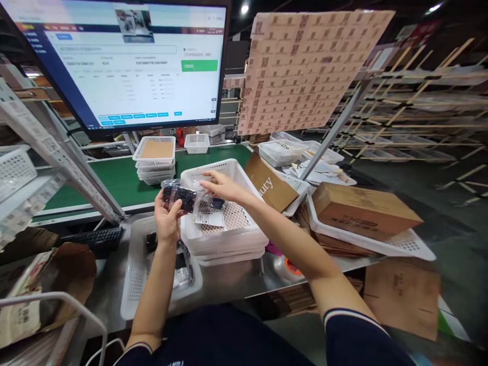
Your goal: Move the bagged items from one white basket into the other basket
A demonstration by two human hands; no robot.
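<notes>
My left hand (168, 218) is closed around clear plastic packets with black items inside (185, 197), held up at the left side of a stack of white plastic baskets (224, 246). Just right of the packets, my right hand (219, 185) hovers over the top basket with its fingers stretched and apart. Whether its fingertips touch the plastic I cannot tell. Below it in the top basket lie a white printed label (209, 218) and another dark bagged item (217, 203). Partly behind my left forearm, a lower white basket (133, 269) contains more black bagged items (183, 262).
A monitor (125, 66) stands above a green conveyor belt (110, 175) with stacked small baskets (154, 160). To the right are an open carton flap (270, 183), a brown box (366, 211) in a white basket, and a tape roll (292, 267). A keyboard (95, 239) lies left.
</notes>
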